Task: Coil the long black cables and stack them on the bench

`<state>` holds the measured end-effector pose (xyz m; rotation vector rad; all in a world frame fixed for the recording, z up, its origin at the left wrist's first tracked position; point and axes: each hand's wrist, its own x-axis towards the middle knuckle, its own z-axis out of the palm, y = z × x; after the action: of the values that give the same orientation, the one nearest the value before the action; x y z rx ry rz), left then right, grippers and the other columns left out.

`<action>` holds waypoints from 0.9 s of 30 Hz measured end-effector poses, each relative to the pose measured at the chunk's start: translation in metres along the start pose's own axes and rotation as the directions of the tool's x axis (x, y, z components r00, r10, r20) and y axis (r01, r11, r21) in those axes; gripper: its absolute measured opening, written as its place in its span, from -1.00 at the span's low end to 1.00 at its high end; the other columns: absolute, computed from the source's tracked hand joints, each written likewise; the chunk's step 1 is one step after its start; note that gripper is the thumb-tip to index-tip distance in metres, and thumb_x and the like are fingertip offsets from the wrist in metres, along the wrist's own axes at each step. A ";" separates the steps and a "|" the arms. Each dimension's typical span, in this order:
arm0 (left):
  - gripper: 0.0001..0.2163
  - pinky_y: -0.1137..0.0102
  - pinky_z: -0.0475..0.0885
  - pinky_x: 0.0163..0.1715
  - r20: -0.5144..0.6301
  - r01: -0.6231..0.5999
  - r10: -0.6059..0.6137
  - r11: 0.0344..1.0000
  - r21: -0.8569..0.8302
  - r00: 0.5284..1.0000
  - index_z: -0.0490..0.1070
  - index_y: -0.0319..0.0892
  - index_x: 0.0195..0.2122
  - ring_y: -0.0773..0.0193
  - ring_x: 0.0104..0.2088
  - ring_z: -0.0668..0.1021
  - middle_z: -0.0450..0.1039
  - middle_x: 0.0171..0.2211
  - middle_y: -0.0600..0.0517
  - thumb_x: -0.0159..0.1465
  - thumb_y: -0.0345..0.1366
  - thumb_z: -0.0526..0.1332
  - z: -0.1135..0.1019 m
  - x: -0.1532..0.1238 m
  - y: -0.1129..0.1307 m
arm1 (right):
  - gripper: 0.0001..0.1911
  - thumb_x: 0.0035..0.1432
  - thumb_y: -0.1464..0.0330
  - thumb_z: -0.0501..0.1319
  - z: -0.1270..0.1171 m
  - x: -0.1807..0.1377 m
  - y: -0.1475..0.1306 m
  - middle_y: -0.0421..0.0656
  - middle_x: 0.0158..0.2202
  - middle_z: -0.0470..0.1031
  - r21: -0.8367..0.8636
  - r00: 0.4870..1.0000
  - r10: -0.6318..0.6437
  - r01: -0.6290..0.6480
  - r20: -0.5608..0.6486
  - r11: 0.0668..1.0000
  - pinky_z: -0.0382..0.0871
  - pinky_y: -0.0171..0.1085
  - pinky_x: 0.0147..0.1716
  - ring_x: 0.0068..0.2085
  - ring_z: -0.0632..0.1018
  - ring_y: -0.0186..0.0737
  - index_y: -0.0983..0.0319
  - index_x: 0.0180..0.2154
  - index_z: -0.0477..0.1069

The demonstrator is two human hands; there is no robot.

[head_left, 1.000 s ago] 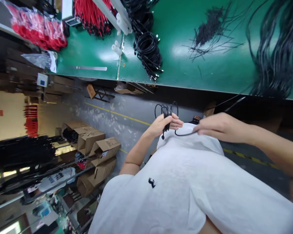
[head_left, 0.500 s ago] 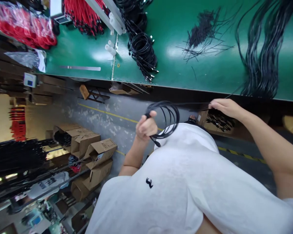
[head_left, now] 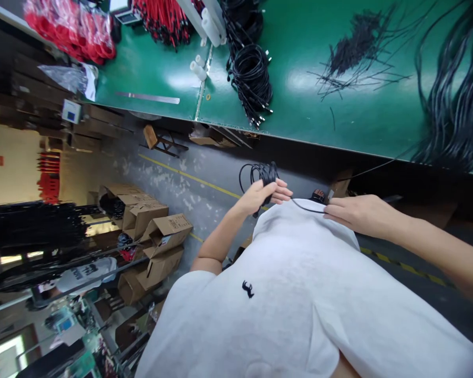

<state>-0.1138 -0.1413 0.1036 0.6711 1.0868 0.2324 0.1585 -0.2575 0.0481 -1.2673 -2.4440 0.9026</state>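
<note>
A coiled black cable (head_left: 265, 172) is in my left hand (head_left: 266, 193), held between the thumb and the stretched fingers. From the coil a single strand (head_left: 305, 208) runs right across the front of my white shirt to my right hand (head_left: 349, 212). The fingertips of that hand are pinched on the strand. Beyond it a thin line of cable (head_left: 372, 169) rises to the bundle of long black cables (head_left: 453, 110) hanging over the bench edge. Part of the coil is hidden behind my left fingers.
On the green bench (head_left: 291, 113) lie finished black cable coils (head_left: 252, 79), a heap of short black ties (head_left: 355, 47), a metal ruler (head_left: 150, 98) and white spools (head_left: 199, 68). Red cables (head_left: 161, 21) lie at the back left. Cardboard boxes (head_left: 167, 231) and a stool (head_left: 152, 137) stand on the floor.
My left hand has turned and its fingers have straightened; the coil is now bunched tighter in it. My right hand has moved down toward my shirt with the strand. The view has shifted slightly.
</note>
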 end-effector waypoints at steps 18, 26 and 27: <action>-0.66 0.41 0.15 -0.68 0.580 0.342 -0.337 0.934 0.105 0.741 0.42 -0.19 -0.50 0.39 -0.67 0.26 0.16 -0.68 0.11 0.10 -0.04 0.42 0.029 -0.019 -0.016 | -0.66 0.26 0.44 0.06 -0.042 0.083 -0.041 -0.06 -0.10 0.55 0.002 0.946 -0.319 0.320 -0.066 0.948 0.23 -0.06 0.03 -0.04 0.51 -0.11 0.19 0.01 0.44; -0.54 0.54 0.12 -0.67 0.407 0.104 -0.108 0.994 0.032 0.907 0.39 -0.25 -0.42 0.51 -0.68 0.24 0.18 -0.69 0.19 0.01 0.06 0.46 0.004 -0.022 -0.012 | -0.88 0.21 0.43 0.12 -0.042 0.115 -0.046 -0.12 -0.42 0.51 0.050 0.994 -0.019 0.014 0.104 0.999 0.05 -0.30 -0.46 -0.40 0.46 -0.27 0.24 -0.35 0.42; -0.54 0.56 0.07 -0.69 0.394 0.110 -0.098 0.994 -0.007 0.914 0.36 -0.24 -0.45 0.53 -0.71 0.18 0.12 -0.71 0.23 0.01 0.06 0.46 0.000 -0.022 -0.011 | -0.90 0.19 0.39 0.16 -0.042 0.117 -0.042 -0.15 -0.43 0.50 0.137 0.995 0.010 -0.024 0.096 0.990 0.07 -0.31 -0.46 -0.41 0.45 -0.29 0.23 -0.34 0.44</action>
<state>-0.1257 -0.1608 0.1130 0.5999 0.7273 0.0172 0.0813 -0.1642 0.0997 -1.2251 -2.3971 1.1402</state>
